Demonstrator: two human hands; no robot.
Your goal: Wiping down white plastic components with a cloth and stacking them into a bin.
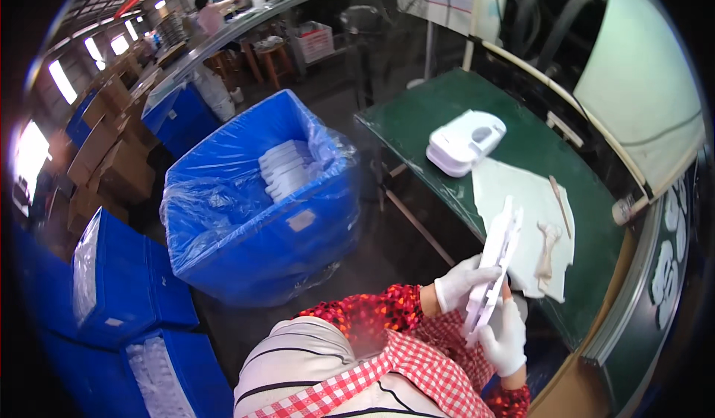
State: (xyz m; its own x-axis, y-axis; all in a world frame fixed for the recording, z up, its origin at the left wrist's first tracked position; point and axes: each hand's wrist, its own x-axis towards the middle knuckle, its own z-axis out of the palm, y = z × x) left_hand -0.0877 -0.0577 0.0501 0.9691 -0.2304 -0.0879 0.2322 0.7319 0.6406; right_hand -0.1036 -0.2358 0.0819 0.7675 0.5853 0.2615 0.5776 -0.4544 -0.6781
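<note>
I grip a flat white moulded plastic panel (495, 265) edge-up in both gloved hands, left hand (463, 284) at its side, right hand (505, 337) under it, above the green bench (521, 150). I judge I'm inspecting it; turning it needs a steady hold.

Both hands (484, 310) grip white plastic part (495, 265), blue bin (253, 224) nearby
</note>
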